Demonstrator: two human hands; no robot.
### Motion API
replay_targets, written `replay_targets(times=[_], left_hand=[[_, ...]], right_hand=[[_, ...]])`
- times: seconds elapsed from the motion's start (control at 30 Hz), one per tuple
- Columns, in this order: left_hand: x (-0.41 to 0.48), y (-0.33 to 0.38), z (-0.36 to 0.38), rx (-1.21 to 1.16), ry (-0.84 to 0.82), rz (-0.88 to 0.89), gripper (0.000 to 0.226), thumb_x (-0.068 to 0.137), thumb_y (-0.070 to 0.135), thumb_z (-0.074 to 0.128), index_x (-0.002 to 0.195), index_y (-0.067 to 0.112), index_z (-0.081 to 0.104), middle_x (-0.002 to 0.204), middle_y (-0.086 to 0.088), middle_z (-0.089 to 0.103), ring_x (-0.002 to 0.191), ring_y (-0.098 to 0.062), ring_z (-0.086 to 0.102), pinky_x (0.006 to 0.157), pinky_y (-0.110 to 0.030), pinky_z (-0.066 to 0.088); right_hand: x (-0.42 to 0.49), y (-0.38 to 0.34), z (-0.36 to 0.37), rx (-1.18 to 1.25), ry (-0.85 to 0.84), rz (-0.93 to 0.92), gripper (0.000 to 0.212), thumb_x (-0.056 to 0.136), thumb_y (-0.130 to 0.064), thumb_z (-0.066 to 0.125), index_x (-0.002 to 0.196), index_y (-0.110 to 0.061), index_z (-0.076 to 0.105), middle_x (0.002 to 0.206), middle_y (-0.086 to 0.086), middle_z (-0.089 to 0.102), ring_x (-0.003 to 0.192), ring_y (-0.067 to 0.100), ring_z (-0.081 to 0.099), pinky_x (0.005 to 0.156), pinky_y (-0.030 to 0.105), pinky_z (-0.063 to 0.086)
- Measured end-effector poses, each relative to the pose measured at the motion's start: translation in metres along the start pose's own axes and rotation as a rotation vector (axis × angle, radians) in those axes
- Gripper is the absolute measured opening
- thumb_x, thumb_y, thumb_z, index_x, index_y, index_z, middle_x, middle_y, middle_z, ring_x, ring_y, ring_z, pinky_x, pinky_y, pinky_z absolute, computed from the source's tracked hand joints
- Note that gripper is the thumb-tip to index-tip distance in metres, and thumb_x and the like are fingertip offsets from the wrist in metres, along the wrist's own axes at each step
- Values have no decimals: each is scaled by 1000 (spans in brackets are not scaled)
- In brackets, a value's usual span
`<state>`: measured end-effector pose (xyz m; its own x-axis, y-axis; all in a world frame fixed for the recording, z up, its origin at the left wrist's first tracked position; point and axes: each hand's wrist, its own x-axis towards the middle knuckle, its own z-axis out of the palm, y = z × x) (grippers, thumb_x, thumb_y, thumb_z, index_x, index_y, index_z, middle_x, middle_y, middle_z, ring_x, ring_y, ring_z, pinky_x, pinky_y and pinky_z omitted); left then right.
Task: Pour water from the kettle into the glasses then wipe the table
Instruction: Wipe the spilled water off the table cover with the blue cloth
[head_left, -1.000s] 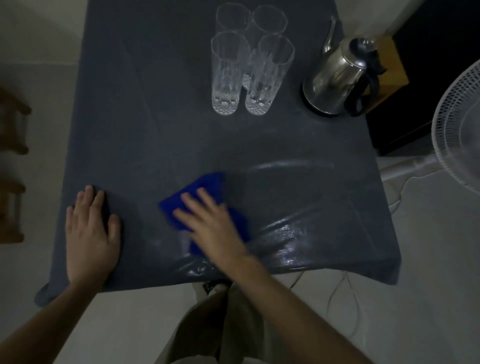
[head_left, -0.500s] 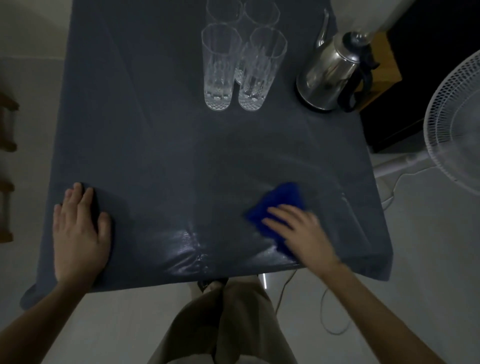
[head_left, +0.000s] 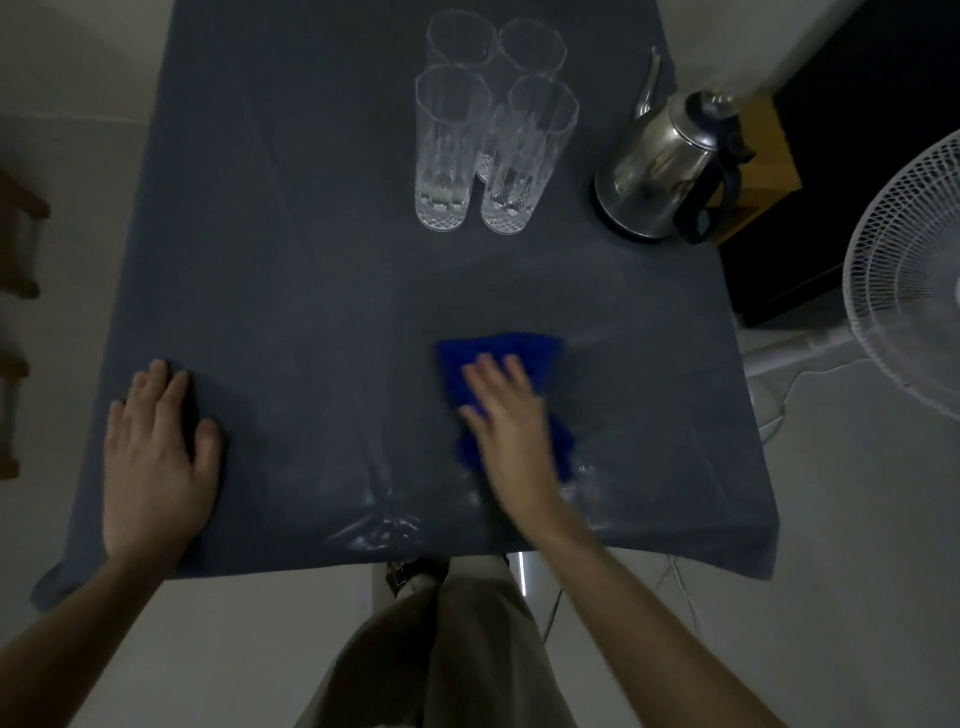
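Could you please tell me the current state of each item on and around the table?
Tablecloth: wet sheen near the front edge.
Glasses: four, upright, clustered; fill level unclear.
Kettle: upright, lid on, unheld.
Left hand: flat on the tablecloth, holding nothing.
Right hand: fingers straight, pressing the blue cloth, motion-blurred.
Blue cloth: lying on the tablecloth, partly under that hand.
Fan: spinning or not, cannot tell.

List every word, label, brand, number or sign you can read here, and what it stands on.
None: no readable text anywhere in this view.
The kettle shows bare metal, no brand visible on this side.
The glasses carry only a cut pattern.
The blue cloth, the tablecloth and the fan show no writing.
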<state>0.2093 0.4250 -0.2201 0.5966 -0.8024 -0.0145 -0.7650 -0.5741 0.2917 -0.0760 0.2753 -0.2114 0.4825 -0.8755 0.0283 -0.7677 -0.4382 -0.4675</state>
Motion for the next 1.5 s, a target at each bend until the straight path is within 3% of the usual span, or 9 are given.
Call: replay_targets(times=[0.13,0.3,0.47,0.57,0.8,1.03,1.23,1.33,1.5], left_hand=[[0,-2,2,7,-7,-3,59,96,41,27,148,13,27,160,-10,20,149,-25,14,118,-22,-9],[2,-4,6,-8,1,12,62,94,43,27,146,10,29,158,-14,24,147,-31,18,122,-41,5],[2,-6,8,-17,8,6,61,93,40,28,143,5,33,156,-18,27,145,-35,22,120,-49,13],[1,-5,4,-18,-10,-1,63,93,42,27,144,6,32,156,-17,26,145,-34,21,120,-42,6],[1,-3,2,-36,2,16,63,92,41,29,142,3,35,155,-20,28,144,-37,23,119,-41,6],[2,1,-2,-2,-24,5,64,93,44,26,146,7,31,157,-16,25,146,-33,19,120,-41,7],[1,0,-1,-4,-26,1,64,93,43,26,144,5,33,156,-18,27,145,-35,21,119,-44,9],[1,-3,-1,-20,-38,-7,65,93,43,26,144,5,33,156,-18,27,145,-34,21,120,-43,7],[0,-2,-3,-34,-15,-3,62,93,40,30,142,3,36,155,-18,29,145,-33,23,121,-33,1]], right_hand=[[-20,-77,46,-121,-202,-406,51,92,-37,35,136,-17,53,147,5,47,140,30,35,111,51,31],[-25,-14,16,-333,-224,-568,55,87,-13,51,141,-21,46,151,-3,42,139,21,37,105,42,40],[-26,106,-58,-432,-165,-193,49,86,-22,55,134,-19,55,143,2,52,130,24,48,96,49,49],[-31,143,-87,-363,-53,186,52,95,-38,34,137,-13,52,145,7,49,133,28,44,105,52,40],[10,73,-39,-87,137,377,57,99,-41,26,144,-10,41,154,6,38,145,26,24,115,55,24],[1,-71,41,-153,-191,-242,53,94,-35,33,142,-16,43,154,6,37,144,32,26,114,57,26],[-4,13,-9,-439,-305,-597,56,80,-22,54,136,-23,51,148,1,47,134,25,44,102,43,43],[-5,88,-58,-503,-287,-392,63,71,-23,66,133,-21,54,142,4,53,126,28,53,94,44,51],[-29,160,-108,-382,-137,156,53,93,-35,33,135,-10,54,143,11,50,131,33,46,107,48,39]])
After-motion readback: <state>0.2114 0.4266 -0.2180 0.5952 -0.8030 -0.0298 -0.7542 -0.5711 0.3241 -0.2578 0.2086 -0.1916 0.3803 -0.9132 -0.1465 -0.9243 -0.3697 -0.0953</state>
